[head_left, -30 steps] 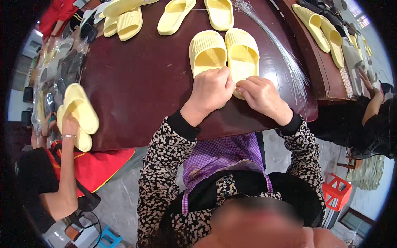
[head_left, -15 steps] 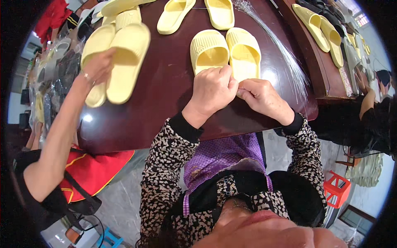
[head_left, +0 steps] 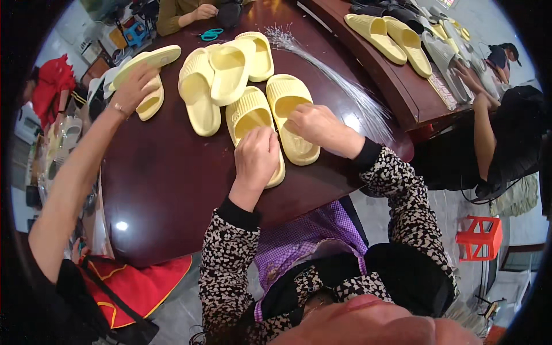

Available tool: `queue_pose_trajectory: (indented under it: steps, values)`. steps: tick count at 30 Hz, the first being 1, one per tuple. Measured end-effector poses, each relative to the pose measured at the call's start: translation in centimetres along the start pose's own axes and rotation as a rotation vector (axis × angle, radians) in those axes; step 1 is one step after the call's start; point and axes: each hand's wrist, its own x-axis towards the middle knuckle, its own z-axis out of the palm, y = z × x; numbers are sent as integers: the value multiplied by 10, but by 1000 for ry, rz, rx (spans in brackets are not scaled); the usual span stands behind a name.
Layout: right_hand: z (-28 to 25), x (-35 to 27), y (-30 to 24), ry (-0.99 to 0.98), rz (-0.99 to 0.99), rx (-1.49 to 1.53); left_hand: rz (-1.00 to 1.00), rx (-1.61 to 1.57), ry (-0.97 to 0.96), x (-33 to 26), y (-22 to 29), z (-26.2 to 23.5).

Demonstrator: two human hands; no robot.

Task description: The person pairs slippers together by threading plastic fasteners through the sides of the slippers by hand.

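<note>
A pair of pale yellow slide slippers lies side by side before me on the dark red table (head_left: 167,201). Over the left slipper (head_left: 244,109), my left hand (head_left: 256,155) is closed with its fingertips pinched; what they hold is too small to make out. My right hand (head_left: 319,127) is pinched in the same way above the right slipper (head_left: 302,150). A little gap separates the two hands. Behind the left slipper, more yellow slippers (head_left: 201,109) lie bunched, partly overlapping.
At the left, another person's hand (head_left: 138,86) holds a yellow slipper (head_left: 155,57). A bundle of thin clear strands (head_left: 345,83) lies toward the right, teal-handled scissors (head_left: 211,34) at the back. The right-hand table (head_left: 397,95) bears more slippers. A red stool (head_left: 480,237) stands on the floor.
My hands have moved apart, the right one upward and the left one down and left. The view has shifted. The other person's slippers at the left have moved farther away.
</note>
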Motion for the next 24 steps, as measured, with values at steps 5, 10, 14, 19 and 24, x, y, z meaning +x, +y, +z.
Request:
queue_pose_trajectory:
  steps: [5, 10, 14, 19, 24]
  values:
    - [10, 9, 9, 6, -1, -138, 17, -18, -5, 2, -4, 2]
    - [17, 14, 17, 66, 22, -217, 31, -49, -38, 7, -4, 5]
    - [12, 12, 20, 77, 42, -148, 4, 3, -99, 18, -5, 13]
    - [8, 10, 19, 153, 18, -75, 41, 30, -103, 25, -3, 15]
    - [-3, 13, 15, 205, 21, 202, 16, 142, -107, 22, 0, 15]
